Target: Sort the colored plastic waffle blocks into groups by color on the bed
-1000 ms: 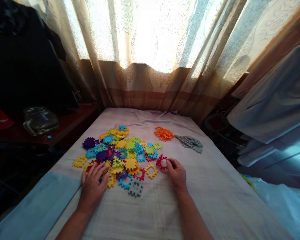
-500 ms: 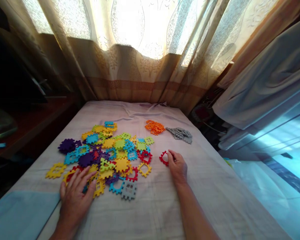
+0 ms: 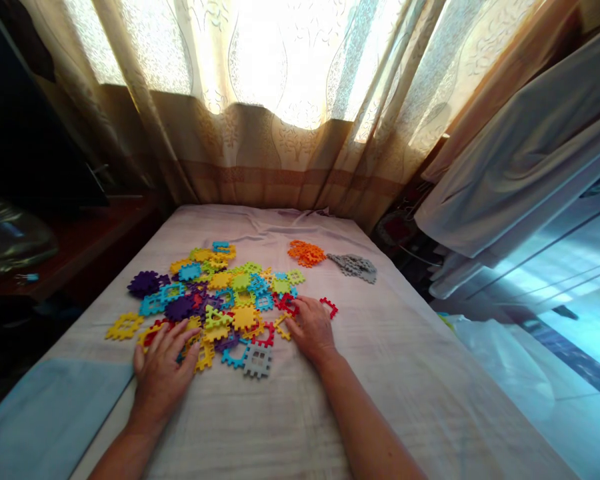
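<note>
While the right hand (image 3: pixel 311 327) lies flat, grip spread on a red puzzle piece (image 3: pixel 286 303), a second red piece (image 3: pixel 329 306) just beside, left hand (image 3: pixel 160 369) flat, fingers wide, on the mixed pile (image 3: pixel 215 303), bed sheet (image 3: pixel 405 373), orange stack (image 3: pixel 306 253), grey stack (image 3: pixel 354 265) beyond.

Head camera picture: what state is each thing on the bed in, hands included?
Mixed pile of puzzle pieces: loose, scattered, overlapping on the sheet.
Orange pieces: gathered in their own heap, apart.
Grey pieces: gathered in a heap beside the orange.
Lone red piece: flat on the sheet, just right of the right hand.
Left hand: flat, fingers spread on the pile's near edge.
Right hand: palm down, fingers on red pieces at the pile's right edge.
Curtain: drawn, backlit.
</note>
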The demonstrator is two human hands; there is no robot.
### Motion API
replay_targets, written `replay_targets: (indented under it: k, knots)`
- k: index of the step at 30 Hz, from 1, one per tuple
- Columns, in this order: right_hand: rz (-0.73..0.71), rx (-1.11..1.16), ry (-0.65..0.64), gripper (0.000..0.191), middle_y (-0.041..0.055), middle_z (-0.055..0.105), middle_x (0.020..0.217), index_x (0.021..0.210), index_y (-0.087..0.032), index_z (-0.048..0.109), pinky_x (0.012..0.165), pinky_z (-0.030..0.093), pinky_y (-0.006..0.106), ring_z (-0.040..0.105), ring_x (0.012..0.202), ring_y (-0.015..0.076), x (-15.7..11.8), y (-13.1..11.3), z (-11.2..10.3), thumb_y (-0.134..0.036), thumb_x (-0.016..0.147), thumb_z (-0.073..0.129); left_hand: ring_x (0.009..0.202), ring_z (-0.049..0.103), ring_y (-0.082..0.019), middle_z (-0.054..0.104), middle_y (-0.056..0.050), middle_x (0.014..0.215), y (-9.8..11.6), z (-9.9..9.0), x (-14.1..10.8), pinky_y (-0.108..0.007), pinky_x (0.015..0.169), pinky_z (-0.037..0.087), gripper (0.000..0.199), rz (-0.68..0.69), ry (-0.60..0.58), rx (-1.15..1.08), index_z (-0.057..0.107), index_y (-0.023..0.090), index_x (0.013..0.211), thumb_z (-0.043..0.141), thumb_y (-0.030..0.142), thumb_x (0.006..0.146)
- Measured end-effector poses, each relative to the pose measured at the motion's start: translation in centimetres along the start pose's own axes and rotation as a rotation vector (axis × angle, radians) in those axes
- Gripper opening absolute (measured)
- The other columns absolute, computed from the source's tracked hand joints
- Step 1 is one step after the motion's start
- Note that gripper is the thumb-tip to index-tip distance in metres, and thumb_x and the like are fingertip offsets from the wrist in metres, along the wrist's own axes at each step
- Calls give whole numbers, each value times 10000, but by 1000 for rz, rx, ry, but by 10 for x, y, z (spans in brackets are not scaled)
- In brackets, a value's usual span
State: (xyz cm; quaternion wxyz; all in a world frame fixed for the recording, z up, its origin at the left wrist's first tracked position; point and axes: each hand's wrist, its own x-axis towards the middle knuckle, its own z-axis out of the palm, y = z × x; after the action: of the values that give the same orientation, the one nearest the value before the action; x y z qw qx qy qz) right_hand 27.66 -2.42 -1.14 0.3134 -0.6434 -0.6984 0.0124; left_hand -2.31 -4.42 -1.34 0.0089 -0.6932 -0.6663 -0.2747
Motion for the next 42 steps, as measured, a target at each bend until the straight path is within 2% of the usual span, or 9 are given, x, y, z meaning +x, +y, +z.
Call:
replay_targets:
  k: [4,9,12,16,21,27,31,38,42]
  knots:
    - [53,-13,11,281,82,657,1107,1091,-199,663,953,395,377,547,1052,233,1,4,1,-226,813,628,1315,456,-342,640,-96,1286,1,-1,0,-642,1098,214,398,7,-7,10,710,251,1057,376,394,895]
    - [54,53,43,123,37,687,968,869,-229,697,897,386,328,579,931,190,3,8,-3,-221,874,574,1321,446,-347,637,-95,1291,-1,-1,0,-639,1094,213,390,10,-2,9,714,255,1058,389,393,893]
    - [31,51,80,134,52,685,1047,957,-218,684,924,370,334,573,994,200,3,7,-3,-283,864,611,1314,455,-343,638,-91,1292,-2,1,0,-629,1095,210,382,14,-1,16,714,259,1061,396,383,891]
    - [42,-51,47,338,93,658,1128,1059,-194,639,934,354,363,543,1061,244,3,-4,-1,-418,809,676,1308,463,-333,641,-75,1290,-3,2,0,-622,1095,209,356,7,-10,20,714,278,1053,414,366,884]
    - [106,-144,-21,220,78,659,1007,961,-204,645,873,341,349,538,972,237,4,-17,2,-378,828,657,1320,449,-333,638,-79,1293,-3,2,-1,-626,1096,203,360,1,4,16,711,273,1054,408,375,888]
    - [71,-76,-69,127,41,651,948,883,-240,690,842,333,322,545,924,205,7,-15,-1,-353,829,674,1325,447,-330,630,-82,1306,-5,3,-1,-632,1100,189,377,2,-5,29,709,268,1058,386,385,901]
    - [97,-75,12,126,40,661,960,900,-232,693,845,327,316,551,929,195,12,-4,-11,-331,823,678,1319,455,-326,626,-68,1316,-9,4,0,-622,1098,201,362,20,-26,43,704,287,1075,405,387,896]
    - [367,-239,22,189,73,662,1023,966,-214,705,821,345,346,559,975,230,15,41,-42,-338,835,650,1332,438,-336,618,-73,1327,-9,6,0,-639,1094,191,368,9,-25,37,702,285,1084,400,391,901]
    - [402,-282,46,220,100,623,1136,999,-224,729,838,359,370,540,1044,256,14,41,-48,-334,833,635,1344,424,-333,606,-61,1343,-13,8,0,-639,1097,182,360,8,-56,28,694,303,1102,416,403,896]
